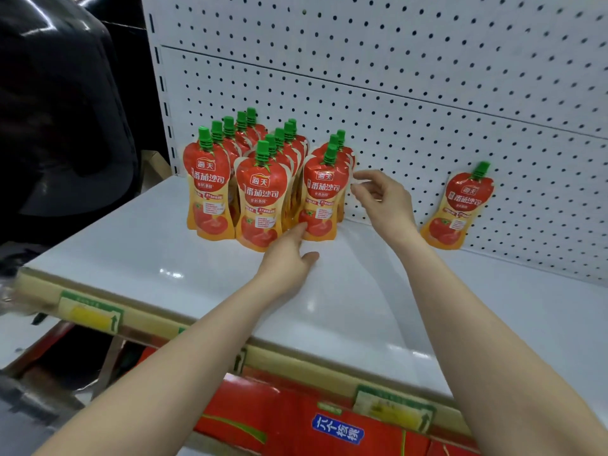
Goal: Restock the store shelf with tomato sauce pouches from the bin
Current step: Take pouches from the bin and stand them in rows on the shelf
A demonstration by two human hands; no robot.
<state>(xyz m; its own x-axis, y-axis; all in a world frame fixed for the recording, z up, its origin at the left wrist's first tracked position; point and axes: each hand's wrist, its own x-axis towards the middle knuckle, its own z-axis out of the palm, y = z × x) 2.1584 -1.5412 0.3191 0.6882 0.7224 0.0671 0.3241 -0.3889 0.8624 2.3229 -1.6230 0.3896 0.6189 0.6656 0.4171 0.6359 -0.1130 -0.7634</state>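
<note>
Three rows of red-and-yellow tomato sauce pouches with green caps stand on the white shelf [158, 258], several per row. The front pouch of the right row [324, 199] is between my hands. My left hand [289, 258] lies on the shelf with straight fingers touching that pouch's lower left edge. My right hand [381, 199] has its fingertips at the pouch's right edge; whether it pinches the edge is unclear. One more pouch [457, 209] leans alone against the pegboard to the right.
A white pegboard back panel [427, 103] rises behind the shelf. The shelf's front rail carries price labels [92, 314]. Red cartons [296, 422] sit on the level below. A large black shape [56, 110] fills the left side.
</note>
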